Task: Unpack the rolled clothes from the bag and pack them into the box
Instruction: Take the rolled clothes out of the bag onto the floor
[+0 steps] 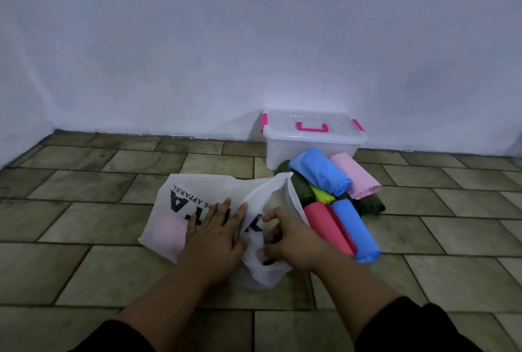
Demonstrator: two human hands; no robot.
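**Q:** Where is the item to be removed?

**A:** One pink roll [169, 231] shows faintly through the thin white fabric at the closed end of the bag [197, 190]. The bag lies flat on the floor [113, 281].

**Q:** Handling properties?

**A:** Judged soft, light and compressible, not fragile. A rolled garment is likely to unroll if lifted by a loose edge, so grasp it around the middle, across the full roll. The bag fabric is limp and will probably drag along with the roll unless held down.

**Q:** Position relative to the hands?

**A:** The left hand [217, 235] lies flat on top of the bag with its fingers straight, just beside the roll on the side toward the opening, and presses the fabric down. The right hand [291, 241] is at the bag's mouth, fingers curled and gripping the fabric edge. The roll is well apart from this hand, with the whole length of the bag between them.

**Q:** Destination status?

**A:** The pile of rolls [319, 170] (blue, pink, red, green) lies on the floor beside the bag's mouth and in front of the box [310, 148]. The box stands against the wall with its lid [308, 122] on. Judged requirement: open the lid before packing.
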